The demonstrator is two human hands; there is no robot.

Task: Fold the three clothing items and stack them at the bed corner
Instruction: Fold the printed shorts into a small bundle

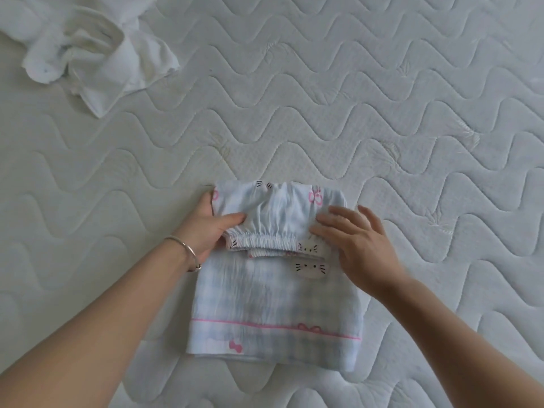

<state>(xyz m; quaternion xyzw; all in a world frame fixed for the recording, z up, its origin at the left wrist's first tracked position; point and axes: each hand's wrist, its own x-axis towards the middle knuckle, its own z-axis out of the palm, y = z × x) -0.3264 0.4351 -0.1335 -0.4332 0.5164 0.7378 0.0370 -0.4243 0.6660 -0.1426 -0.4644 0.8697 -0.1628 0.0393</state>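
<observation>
While the pale blue checked garment with pink bows and cat faces point(273, 304) lies near the middle of the white quilted mattress point(382, 113), its far part is folded back toward the person, so the gathered elastic waistband sits across the cloth's upper half. The left hand point(206, 231) grips the fold's left edge, thumb on top of the fabric and fingers tucked beneath it; a thin silver bracelet point(188, 251) circles that wrist. The right hand point(356, 242) lies flat with straight, spread fingers, its fingertips pressing the fold's right edge just beside a cat face print. Well apart, at the far left of the mattress, is a crumpled heap of white clothing point(88, 54), unfolded; how many pieces it holds cannot be told.
</observation>
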